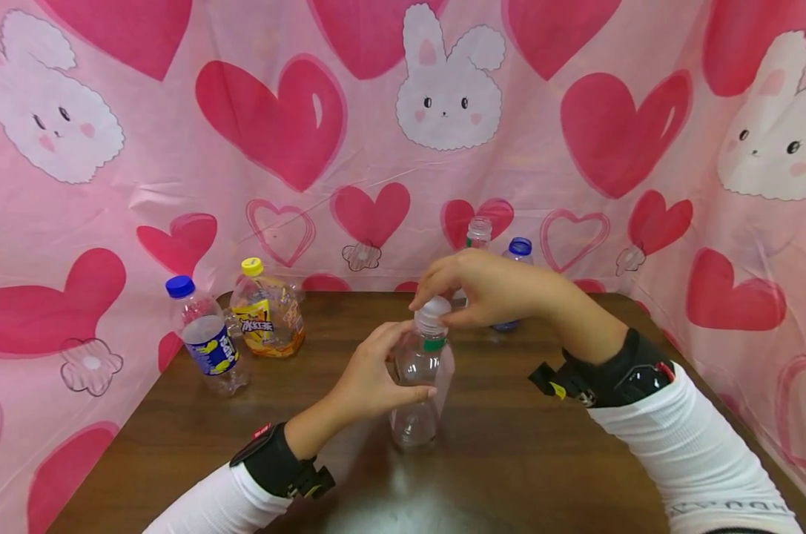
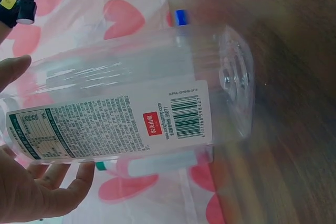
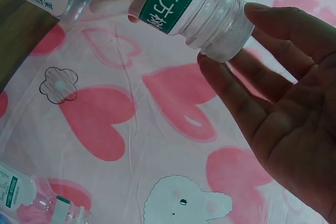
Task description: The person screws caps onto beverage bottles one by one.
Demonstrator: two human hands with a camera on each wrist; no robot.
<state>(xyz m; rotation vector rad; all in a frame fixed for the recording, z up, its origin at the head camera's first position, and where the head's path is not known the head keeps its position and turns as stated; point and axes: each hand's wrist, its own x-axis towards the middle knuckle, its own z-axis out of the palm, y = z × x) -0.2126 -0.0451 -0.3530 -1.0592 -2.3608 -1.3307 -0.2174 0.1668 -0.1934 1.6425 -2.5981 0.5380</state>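
Note:
A clear plastic bottle (image 1: pixel 416 430) with a green neck band stands upright on the table. Round its upper body my left hand (image 1: pixel 369 374) holds it, thumb across the near side and fingers on the far side. On its mouth sits a white cap (image 1: pixel 433 308); my right hand (image 1: pixel 496 285) pinches this from above. In the right wrist view, thumb and fingers lie on opposite sides of the cap (image 3: pixel 231 38). The left wrist view shows a white printed label (image 2: pixel 110 124) with a barcode on the bottle, between the left thumb and fingers.
At the left of the brown table (image 1: pixel 509 460) stand a blue-capped bottle (image 1: pixel 212 348) and a yellow-capped bottle (image 1: pixel 265 311). Behind my right hand, partly hidden, are a capless clear bottle (image 1: pixel 479 231) and a blue-topped bottle (image 1: pixel 520 248). A pink heart-patterned cloth (image 1: pixel 376 156) hangs behind.

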